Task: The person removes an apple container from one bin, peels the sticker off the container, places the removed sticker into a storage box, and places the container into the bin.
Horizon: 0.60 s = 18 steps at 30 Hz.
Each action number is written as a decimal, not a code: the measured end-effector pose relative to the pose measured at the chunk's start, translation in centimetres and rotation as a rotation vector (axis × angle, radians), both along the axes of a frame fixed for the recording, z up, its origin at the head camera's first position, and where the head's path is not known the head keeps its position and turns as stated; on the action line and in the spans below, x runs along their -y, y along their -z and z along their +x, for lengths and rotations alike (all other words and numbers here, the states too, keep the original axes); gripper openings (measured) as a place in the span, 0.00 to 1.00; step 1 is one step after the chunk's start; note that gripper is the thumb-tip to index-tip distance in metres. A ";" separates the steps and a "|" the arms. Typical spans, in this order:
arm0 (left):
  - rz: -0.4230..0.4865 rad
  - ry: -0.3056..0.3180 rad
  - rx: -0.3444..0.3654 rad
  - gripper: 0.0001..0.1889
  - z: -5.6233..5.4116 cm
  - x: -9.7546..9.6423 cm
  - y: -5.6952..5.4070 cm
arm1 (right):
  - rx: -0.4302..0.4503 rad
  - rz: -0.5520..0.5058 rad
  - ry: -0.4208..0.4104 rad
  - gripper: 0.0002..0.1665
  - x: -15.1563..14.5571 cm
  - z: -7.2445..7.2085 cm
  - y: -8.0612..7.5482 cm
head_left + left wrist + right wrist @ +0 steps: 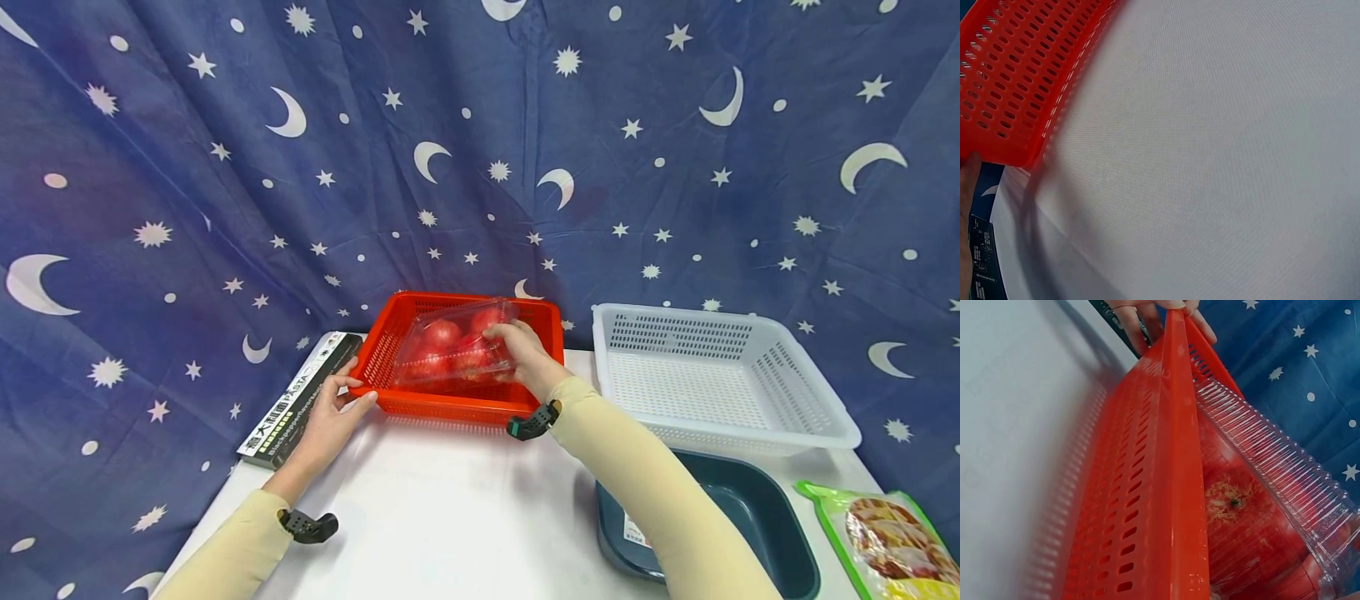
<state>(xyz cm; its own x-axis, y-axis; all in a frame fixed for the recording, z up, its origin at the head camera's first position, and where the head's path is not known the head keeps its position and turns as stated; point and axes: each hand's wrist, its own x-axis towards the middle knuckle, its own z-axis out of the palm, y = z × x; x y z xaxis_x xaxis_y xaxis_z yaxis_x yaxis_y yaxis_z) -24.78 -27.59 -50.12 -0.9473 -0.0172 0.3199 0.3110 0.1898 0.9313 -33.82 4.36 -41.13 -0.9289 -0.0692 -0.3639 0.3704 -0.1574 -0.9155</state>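
A clear plastic box of red apples (442, 337) tilts inside the red basket (450, 406), lower on its left side. My right hand (527, 354) grips the box by its right end, thumb over the top. At the basket's front left corner, my left hand (335, 421) pinches the rim between thumb and fingers; the right wrist view shows its fingers (1132, 328) on both sides of the rim. Close up, an apple (1241, 506) shows a brownish stem end through the plastic, just behind the basket's front wall. Most of my left hand is outside the left wrist view.
A black pasta box (300, 400) lies left of the basket. To the right stand a white basket (817, 408) and a dark blue tub (780, 517), partly hidden by my right sleeve. A green food packet (892, 542) lies at the far right. A starry curtain (480, 125) hangs behind.
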 end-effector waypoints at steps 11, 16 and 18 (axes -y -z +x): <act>-0.003 0.007 0.003 0.20 0.0 0.2 0.0 | 0.030 -0.015 -0.037 0.50 0.1 -0.4 0.3; 0.002 0.009 -0.002 0.20 0.0 0.1 0.0 | 0.063 0.007 -0.071 0.50 -0.3 -0.5 0.1; 0.003 0.008 -0.004 0.19 0.1 0.1 0.0 | 0.083 0.022 -0.079 0.49 -0.4 -0.5 0.0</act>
<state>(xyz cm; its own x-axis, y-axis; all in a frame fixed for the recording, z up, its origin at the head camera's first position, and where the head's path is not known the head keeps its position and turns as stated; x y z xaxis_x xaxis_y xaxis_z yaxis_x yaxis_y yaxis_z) -24.72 -27.65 -50.08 -0.9461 -0.0110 0.3237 0.3163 0.1847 0.9305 -34.31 4.80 -41.12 -0.8874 -0.1325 -0.4415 0.4555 -0.1053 -0.8840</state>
